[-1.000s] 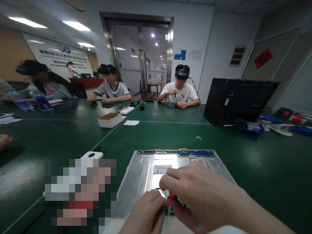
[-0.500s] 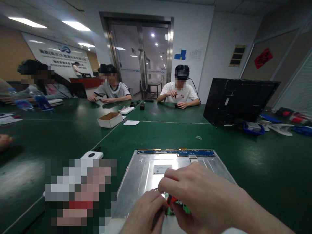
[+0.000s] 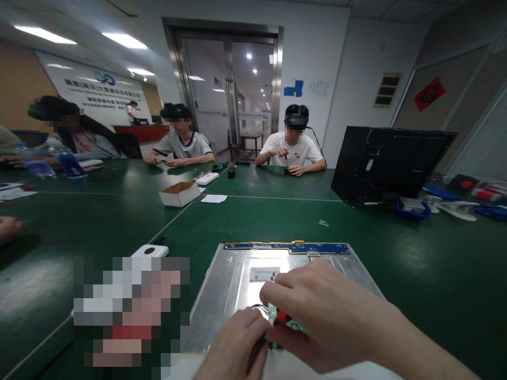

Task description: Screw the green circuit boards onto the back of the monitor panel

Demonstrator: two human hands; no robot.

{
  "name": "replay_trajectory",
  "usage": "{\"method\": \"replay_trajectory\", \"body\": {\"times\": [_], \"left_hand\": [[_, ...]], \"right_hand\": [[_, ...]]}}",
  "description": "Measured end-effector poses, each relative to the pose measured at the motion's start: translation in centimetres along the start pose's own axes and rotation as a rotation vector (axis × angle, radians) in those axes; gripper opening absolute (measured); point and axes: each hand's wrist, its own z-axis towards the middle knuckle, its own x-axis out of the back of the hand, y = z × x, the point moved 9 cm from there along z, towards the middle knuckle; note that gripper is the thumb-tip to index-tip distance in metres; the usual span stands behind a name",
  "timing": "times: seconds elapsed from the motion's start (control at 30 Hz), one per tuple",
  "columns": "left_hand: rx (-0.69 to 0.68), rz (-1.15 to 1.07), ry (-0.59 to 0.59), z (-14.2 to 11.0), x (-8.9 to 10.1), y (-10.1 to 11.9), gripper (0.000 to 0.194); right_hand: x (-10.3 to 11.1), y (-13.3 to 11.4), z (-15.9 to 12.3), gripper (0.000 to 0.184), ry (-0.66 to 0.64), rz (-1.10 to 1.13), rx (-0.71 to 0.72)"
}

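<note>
The green circuit board (image 3: 295, 325) is at the near part of a silver metal panel (image 3: 217, 301), and it is mostly covered by the two hands. A red and black piece (image 3: 281, 317) shows just over the board, between thumb and fingers of the right hand (image 3: 317, 311). The grip of this hand is narrow and it holds this piece; its lower end is hidden. The left hand (image 3: 240, 338) is bent close beside it, with the fingertips near the edge of the board. The grip of the left hand looks narrow, but I cannot tell whether something is held inside. A thin dark cable (image 3: 259, 306) makes a curve just beyond the left fingers.

The panel lies flat on the green table (image 3: 269, 221). Along its far edge goes a blue circuit strip (image 3: 285, 248), and a pale label (image 3: 261, 274) is on the bright middle area.

To the left of the panel there is a white device (image 3: 150, 252), partly covered by blurred squares. Farther away stand an open white box (image 3: 180, 195) and, beside it, a white paper (image 3: 214, 199). On the right, a black monitor (image 3: 392, 163) stands near a blue tray (image 3: 412, 210). Across the table, a person in a white shirt (image 3: 292, 150) sits before the glass doors (image 3: 232, 95).
</note>
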Motion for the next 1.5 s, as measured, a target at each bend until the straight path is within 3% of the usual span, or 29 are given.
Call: {"method": "replay_trajectory", "body": {"times": [0.2,0.37,0.83,1.13,1.5], "left_hand": [[0.013,-0.018,-0.011,0.21,0.02,0.19,0.021],[-0.008,-0.023,-0.016,0.14,-0.01,0.34,0.022],[-0.018,-0.028,0.034,0.25,0.55,0.52,0.021],[-0.013,0.000,0.018,-0.06,-0.19,-0.24,0.022],[0.002,-0.020,0.002,0.31,0.26,0.36,0.022]], "right_hand": [[0.04,-0.63,-0.17,0.013,0.018,0.035,0.067],[0.12,-0.19,-0.04,0.005,0.042,-0.003,0.023],[0.26,-0.73,-0.12,0.013,0.046,0.035,0.070],[-0.21,0.08,0.03,0.014,0.032,-0.027,0.002],[0.22,-0.56,-0.05,0.011,0.024,0.020,0.046]]}}
